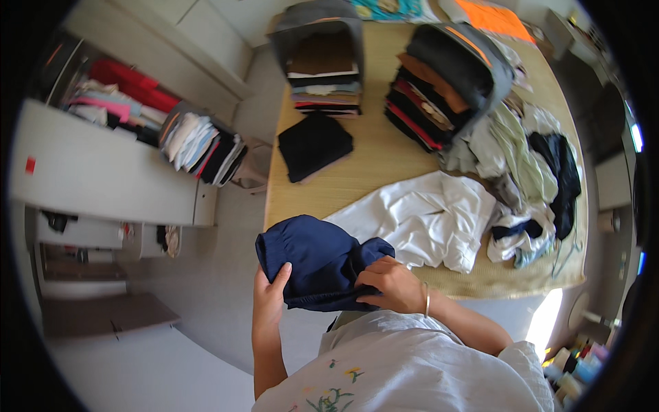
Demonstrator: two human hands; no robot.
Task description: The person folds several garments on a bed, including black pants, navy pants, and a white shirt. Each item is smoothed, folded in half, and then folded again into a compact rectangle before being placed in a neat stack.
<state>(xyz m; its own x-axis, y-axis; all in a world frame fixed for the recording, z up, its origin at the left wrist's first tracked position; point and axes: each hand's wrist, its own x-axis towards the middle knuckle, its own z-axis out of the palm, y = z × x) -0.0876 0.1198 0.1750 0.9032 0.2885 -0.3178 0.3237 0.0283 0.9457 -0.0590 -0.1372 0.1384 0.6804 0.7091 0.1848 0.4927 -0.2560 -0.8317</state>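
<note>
A navy blue garment [319, 257] with gathered elastic edges is held up in front of my body, just off the near edge of the bed. My left hand [273, 286] grips its left end, thumb on top. At the other end, my right hand [391, 283], with a bracelet at the wrist, pinches bunched fabric. Behind the navy cloth, a white satiny garment [422, 216] lies spread and wrinkled on the mat. A folded black garment [315, 147] sits farther back, on the left side of the bed.
Two grey storage bags [316, 31] [481, 67] with folded clothes stand on the woven mat [381, 62]. Rumpled clothes [515, 154] heap along the right side. Left of the bed, another filled bag [201, 147] rests on a stool [255, 165], beside an opening holding more clothes [121, 103].
</note>
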